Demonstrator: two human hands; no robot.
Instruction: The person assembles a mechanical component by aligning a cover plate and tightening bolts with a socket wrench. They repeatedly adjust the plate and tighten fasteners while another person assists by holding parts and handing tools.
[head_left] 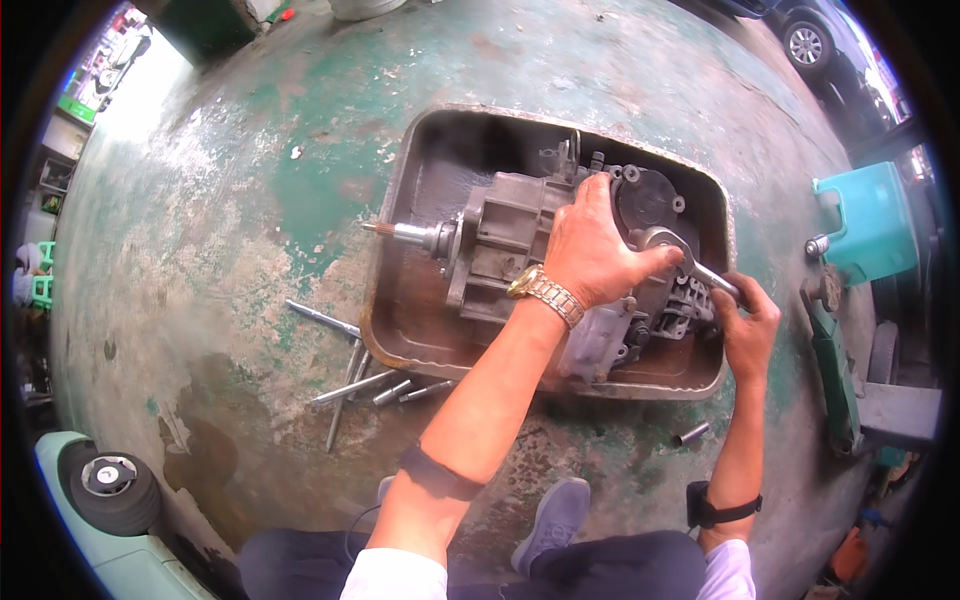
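A grey metal gearbox (510,215) with a splined shaft lies on its side in a worn metal tray (395,345). My left hand (590,245), a watch on its wrist, rests on the housing with thumb and fingers spread apart. Its thumb touches the head of a ratchet wrench (705,272), which sits beside a round dark cover (647,198). What lies under the wrench head is hidden. At the tray's right edge, my right hand (748,318) is closed around the end of the wrench handle.
Several metal bars and sockets (355,388) lie on the floor left of the tray's near edge. Another socket (692,434) lies near the right corner. A turquoise stool (868,222) and a green metal arm (832,370) stand to the right. My shoe (553,522) is close below the tray.
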